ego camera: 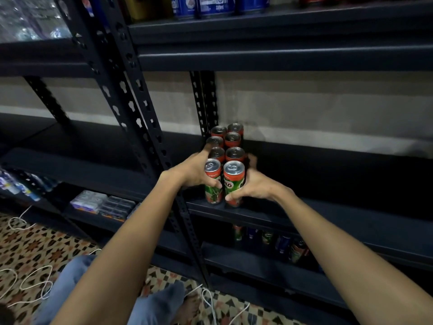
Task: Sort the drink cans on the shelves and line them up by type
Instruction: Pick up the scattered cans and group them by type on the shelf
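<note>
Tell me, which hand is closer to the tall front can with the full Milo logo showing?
Right. The right hand grips that green-and-red Milo can from its right side, thumb across the front. The left hand holds the neighbouring front-left can, one can away.

Eight green Milo cans (224,160) (two columns of four), two hands (194,171)

Single head view, looking forward and down, close to dark shelf (304,214); floor (35,249) at lower left.
</note>
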